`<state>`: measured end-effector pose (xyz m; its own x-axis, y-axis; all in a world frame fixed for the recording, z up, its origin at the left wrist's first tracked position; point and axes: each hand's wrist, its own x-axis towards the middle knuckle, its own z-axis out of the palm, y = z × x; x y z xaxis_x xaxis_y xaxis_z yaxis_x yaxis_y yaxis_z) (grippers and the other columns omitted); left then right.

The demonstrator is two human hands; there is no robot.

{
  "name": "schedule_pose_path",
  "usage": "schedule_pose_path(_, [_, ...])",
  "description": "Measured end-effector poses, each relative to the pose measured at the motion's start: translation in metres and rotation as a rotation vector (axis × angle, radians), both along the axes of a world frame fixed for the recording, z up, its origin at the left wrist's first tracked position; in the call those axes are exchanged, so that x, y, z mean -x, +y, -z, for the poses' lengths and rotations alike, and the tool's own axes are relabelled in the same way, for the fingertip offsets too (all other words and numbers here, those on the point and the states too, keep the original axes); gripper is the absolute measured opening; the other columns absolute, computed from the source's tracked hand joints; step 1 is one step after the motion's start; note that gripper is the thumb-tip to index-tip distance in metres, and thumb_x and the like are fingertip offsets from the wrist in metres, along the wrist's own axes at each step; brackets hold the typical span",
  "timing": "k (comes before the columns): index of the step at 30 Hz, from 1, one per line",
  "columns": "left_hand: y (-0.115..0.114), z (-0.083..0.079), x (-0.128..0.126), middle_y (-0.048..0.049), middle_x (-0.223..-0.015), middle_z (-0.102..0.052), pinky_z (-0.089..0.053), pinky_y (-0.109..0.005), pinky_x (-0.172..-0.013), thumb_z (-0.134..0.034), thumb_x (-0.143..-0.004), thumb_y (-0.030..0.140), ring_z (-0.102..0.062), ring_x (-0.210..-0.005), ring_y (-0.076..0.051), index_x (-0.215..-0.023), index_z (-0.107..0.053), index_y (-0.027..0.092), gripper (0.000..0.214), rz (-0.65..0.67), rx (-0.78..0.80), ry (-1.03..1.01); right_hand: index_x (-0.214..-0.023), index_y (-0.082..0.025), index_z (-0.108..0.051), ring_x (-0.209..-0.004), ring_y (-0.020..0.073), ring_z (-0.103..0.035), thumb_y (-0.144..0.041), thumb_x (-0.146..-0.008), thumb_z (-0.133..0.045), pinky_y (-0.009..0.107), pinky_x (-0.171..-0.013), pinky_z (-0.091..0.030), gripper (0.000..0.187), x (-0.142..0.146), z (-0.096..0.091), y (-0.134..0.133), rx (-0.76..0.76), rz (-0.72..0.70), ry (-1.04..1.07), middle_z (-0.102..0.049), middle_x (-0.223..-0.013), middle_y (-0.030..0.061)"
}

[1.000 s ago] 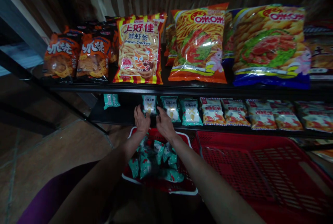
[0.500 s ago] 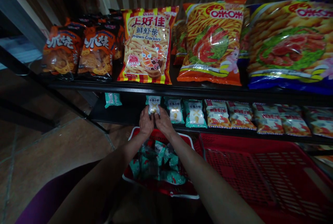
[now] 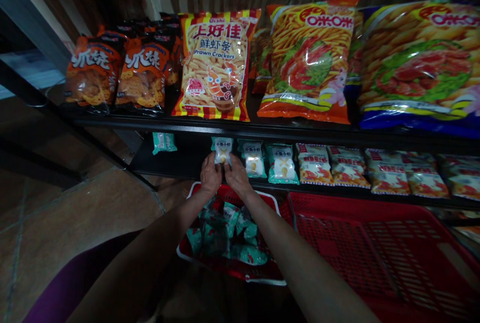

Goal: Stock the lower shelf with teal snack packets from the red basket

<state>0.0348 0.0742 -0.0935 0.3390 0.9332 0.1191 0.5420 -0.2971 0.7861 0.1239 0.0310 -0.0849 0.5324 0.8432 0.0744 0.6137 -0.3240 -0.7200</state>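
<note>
While both hands reach forward in the head view, the pack (image 3: 223, 149) stands at the front of the lower shelf (image 3: 180, 160), its printed front toward the wearer, its lettering upright and its long axis running up and down, the top end near the edge of the upper shelf (image 3: 157, 123). The left hand (image 3: 212, 173) and the right hand (image 3: 236, 173) are close together, clamped on the pack's lower part from either side, fingers and thumbs against it. To its right, two green packs (image 3: 283, 164) face the same way, their long axes tipped slightly so the tops lean left; red-and-white packs (image 3: 314, 164) continue the row. A lone pack (image 3: 164, 143) sits well apart to the left, partly hidden beneath the upper shelf. Below the hands is the small basket (image 3: 278, 207), red with a white rim, holding a heap of green snacks (image 3: 217, 235) lying at mixed angles; one near its front lies crosswise. Just beside it on the right, the large basket (image 3: 420, 243) is red, with slotted sides and a meshed floor in view. Above, the upper shelf bears black-and-orange bags (image 3: 93, 75), a cracker bag (image 3: 215, 70), an orange bag (image 3: 303, 63) and a blue bag (image 3: 420, 63), all with printed fronts outward.
</note>
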Motion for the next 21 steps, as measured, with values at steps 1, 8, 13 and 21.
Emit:
schedule_pose_path(1, [-0.0002, -0.0005, 0.0006, -0.0126, -0.13, -0.052, -0.034, -0.033, -0.106, -0.042, -0.083, 0.014, -0.045, -0.123, -0.021, -0.13, -0.045, 0.012, 0.047, 0.007, -0.004, -0.001, -0.128, -0.007, -0.048, -0.125, 0.0235, -0.046, -0.022, -0.086, -0.038, 0.04, -0.11, -0.029, 0.046, 0.0, 0.0011, -0.0001, -0.003, 0.002, -0.001, -0.052, -0.131, 0.0172])
schedule_pose_path(8, [-0.0005, -0.0012, 0.0029, -0.0102, -0.13, -0.052, -0.033, -0.032, -0.108, -0.044, -0.082, 0.012, -0.045, -0.124, -0.02, -0.129, -0.047, 0.015, 0.048, 0.025, -0.012, -0.001, -0.126, -0.009, -0.049, -0.126, 0.0236, -0.044, -0.024, -0.086, -0.04, 0.04, -0.11, -0.028, 0.044, 0.0012, 0.0032, -0.0003, -0.007, 0.012, 0.002, -0.053, -0.13, 0.0158])
schedule_pose_path(13, [-0.0019, -0.0029, 0.0041, -0.0121, -0.129, -0.053, -0.036, -0.033, -0.106, -0.044, -0.081, 0.013, -0.046, -0.123, -0.021, -0.131, -0.046, 0.013, 0.049, 0.021, 0.0, 0.025, -0.127, -0.007, -0.048, -0.127, 0.0236, -0.044, -0.022, -0.086, -0.038, 0.04, -0.11, -0.029, 0.045, 0.0006, -0.0005, -0.0013, 0.019, -0.002, -0.003, -0.052, -0.131, 0.0173])
schedule_pose_path(21, [-0.0004, -0.0043, 0.008, -0.0126, -0.13, -0.053, -0.035, -0.032, -0.107, -0.044, -0.08, 0.011, -0.048, -0.122, -0.021, -0.133, -0.044, 0.01, 0.053, 0.015, 0.012, 0.052, -0.128, -0.005, -0.047, -0.123, 0.0215, -0.047, -0.015, -0.084, -0.037, 0.039, -0.109, -0.031, 0.046, -0.0038, -0.0026, -0.0035, 0.04, -0.03, -0.028, -0.054, -0.13, 0.0166])
